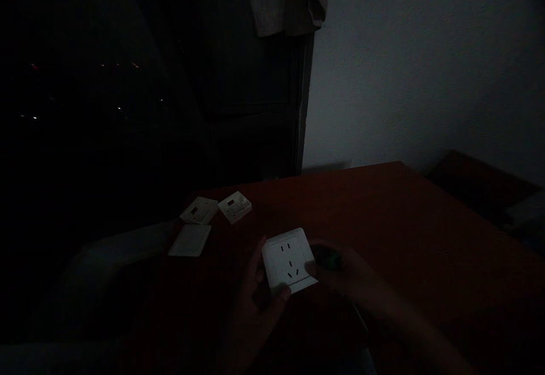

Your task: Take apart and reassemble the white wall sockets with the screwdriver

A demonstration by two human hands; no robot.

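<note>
A white wall socket [279, 264] with two-pin and three-pin slots faces up at me, tilted, above the table. My left hand [259, 312] is closed on its left side, thumb on the lower edge and fingers along the left edge. At the socket's right edge, the thumb of my right hand [351, 278] presses on the front. A dark object with a green part [331, 258] sits in the curl of the right hand; a thin pale line shows below that hand. Dim light hides what these are, and the socket's back is out of sight.
Two pale open-backed boxes, one left [200, 210] and one right [235, 207], lie at the reddish table's [361, 205] far left. A flat white plate [190, 240] lies before them. Beyond are a dark window [255, 80], hanging cloth [289, 0] and a pale wall [404, 80].
</note>
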